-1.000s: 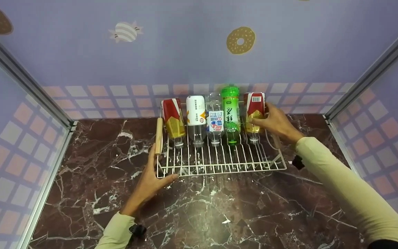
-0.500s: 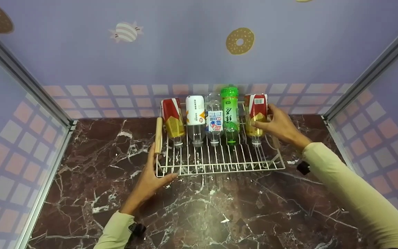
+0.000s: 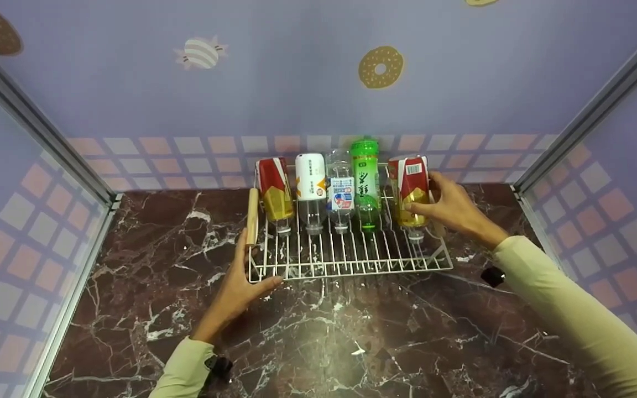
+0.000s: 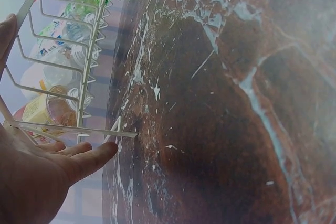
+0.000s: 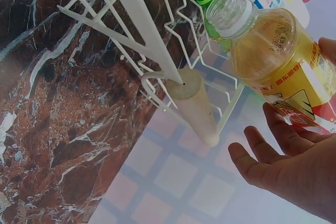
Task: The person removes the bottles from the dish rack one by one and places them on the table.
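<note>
In the head view my right hand (image 3: pixel 454 207) grips a plastic bottle (image 3: pixel 411 188) with a red and yellow label, thumb on its front. Its neck points toward me and down, over the rack's right end. The right wrist view shows this bottle (image 5: pixel 278 51) uncapped, with my thumb and fingers on either side. My left hand (image 3: pixel 239 290) holds the front left corner of a white wire rack (image 3: pixel 351 268), thumb along the front, fingers along the side by the wooden handle (image 3: pixel 253 215). In the left wrist view my left hand (image 4: pixel 37 177) straddles the rack's corner wires.
On the rack lie a second red-and-yellow bottle (image 3: pixel 277 190), a white-labelled bottle (image 3: pixel 312 188), a clear bottle (image 3: pixel 342 193) and a green bottle (image 3: pixel 365 177), necks toward me. The rack stands on a dark marbled surface (image 3: pixel 296 342) against a lilac wall (image 3: pixel 285 83).
My right hand and the bottle it grips have moved a little toward me and to the right. The left hand stays at the rack's corner; the other bottles keep their places.
</note>
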`<state>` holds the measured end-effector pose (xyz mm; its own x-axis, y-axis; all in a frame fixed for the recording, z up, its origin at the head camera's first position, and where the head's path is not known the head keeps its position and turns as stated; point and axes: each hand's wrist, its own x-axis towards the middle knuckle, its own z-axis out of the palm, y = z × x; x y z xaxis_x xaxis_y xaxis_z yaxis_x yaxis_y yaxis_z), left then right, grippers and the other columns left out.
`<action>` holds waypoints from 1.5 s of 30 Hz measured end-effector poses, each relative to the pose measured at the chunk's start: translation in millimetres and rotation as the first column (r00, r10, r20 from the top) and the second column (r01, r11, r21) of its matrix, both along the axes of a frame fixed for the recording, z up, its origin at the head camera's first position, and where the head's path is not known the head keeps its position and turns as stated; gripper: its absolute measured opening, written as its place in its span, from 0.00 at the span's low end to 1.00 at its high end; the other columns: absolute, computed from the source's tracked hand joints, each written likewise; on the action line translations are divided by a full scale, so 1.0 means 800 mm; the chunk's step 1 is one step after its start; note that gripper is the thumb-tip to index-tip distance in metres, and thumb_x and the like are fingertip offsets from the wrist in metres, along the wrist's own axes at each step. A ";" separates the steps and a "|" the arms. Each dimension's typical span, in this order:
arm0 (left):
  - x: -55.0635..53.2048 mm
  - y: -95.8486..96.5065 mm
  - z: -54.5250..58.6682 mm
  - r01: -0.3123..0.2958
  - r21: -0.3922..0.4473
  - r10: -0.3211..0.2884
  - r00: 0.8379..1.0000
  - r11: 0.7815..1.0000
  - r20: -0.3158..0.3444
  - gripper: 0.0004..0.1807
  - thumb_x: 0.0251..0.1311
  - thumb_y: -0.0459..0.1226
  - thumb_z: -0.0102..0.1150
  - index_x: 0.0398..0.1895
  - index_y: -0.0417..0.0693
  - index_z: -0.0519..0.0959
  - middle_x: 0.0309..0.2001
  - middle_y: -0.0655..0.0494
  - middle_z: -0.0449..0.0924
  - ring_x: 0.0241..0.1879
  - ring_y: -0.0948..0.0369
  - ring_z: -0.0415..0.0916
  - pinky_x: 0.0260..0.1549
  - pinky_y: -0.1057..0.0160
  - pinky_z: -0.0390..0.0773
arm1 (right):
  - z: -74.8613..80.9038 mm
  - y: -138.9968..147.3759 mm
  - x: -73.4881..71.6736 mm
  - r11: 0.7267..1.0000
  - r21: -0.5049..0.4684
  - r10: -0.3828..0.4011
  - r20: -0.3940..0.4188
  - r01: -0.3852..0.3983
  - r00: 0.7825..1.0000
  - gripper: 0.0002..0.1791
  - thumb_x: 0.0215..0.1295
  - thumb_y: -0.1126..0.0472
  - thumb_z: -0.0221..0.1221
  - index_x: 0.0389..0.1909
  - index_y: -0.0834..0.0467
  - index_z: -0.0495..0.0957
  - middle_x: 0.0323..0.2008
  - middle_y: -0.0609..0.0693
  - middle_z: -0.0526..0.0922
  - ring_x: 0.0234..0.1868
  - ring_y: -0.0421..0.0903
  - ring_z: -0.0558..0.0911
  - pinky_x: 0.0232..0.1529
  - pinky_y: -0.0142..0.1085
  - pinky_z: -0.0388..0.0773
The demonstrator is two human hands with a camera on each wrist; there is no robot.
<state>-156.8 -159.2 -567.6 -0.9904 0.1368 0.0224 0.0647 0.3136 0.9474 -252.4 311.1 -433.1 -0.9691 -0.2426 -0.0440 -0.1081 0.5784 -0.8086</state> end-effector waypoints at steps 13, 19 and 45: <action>0.002 -0.007 0.004 -0.003 -0.051 0.003 1.000 0.999 0.013 0.75 0.59 0.50 0.84 0.92 0.66 0.32 0.89 0.36 0.38 0.84 0.30 0.49 0.77 0.20 0.51 | 0.002 -0.009 0.029 0.999 0.007 0.039 0.007 -0.039 0.999 0.53 0.69 0.52 0.76 0.86 0.64 0.57 0.67 0.68 0.80 0.62 0.65 0.85 0.62 0.60 0.87; 0.004 -0.006 0.005 -0.007 -0.043 0.007 1.000 0.999 0.016 0.75 0.59 0.49 0.84 0.92 0.67 0.32 0.89 0.36 0.39 0.84 0.32 0.51 0.78 0.23 0.52 | 0.000 -0.018 0.042 0.996 0.057 0.075 -0.028 -0.073 0.997 0.54 0.67 0.53 0.77 0.85 0.66 0.58 0.60 0.68 0.84 0.56 0.62 0.87 0.55 0.50 0.91; 0.001 -0.002 0.000 0.004 -0.007 -0.004 1.000 1.000 -0.009 0.74 0.59 0.46 0.84 0.93 0.64 0.34 0.90 0.38 0.37 0.86 0.33 0.45 0.78 0.20 0.47 | -0.020 -0.051 0.086 0.976 0.018 0.218 -0.021 -0.218 0.976 0.44 0.64 0.58 0.78 0.78 0.67 0.70 0.56 0.63 0.86 0.48 0.53 0.86 0.46 0.39 0.90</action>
